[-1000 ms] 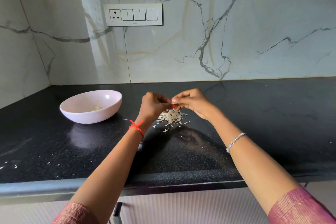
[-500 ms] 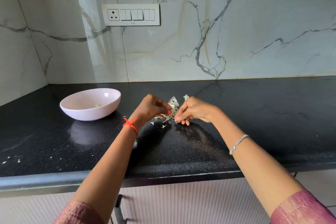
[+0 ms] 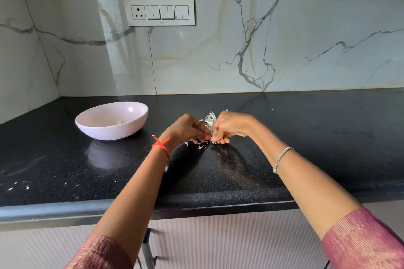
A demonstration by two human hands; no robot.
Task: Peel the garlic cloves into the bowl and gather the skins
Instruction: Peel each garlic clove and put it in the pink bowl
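Both hands have dropped from above the heap to the bench (image 3: 306,137): the left hand (image 3: 185,129) and the right hand (image 3: 230,126) now curl their fingers inward from either side, pinching the garlic skins (image 3: 210,118), which stand bunched up between them, while a few loose flakes (image 3: 200,147) lie on the bench just in front. To the left of the hands, apart from them, the pink bowl (image 3: 113,133) sits on the bench with one peeled clove (image 3: 118,122) in its bottom.
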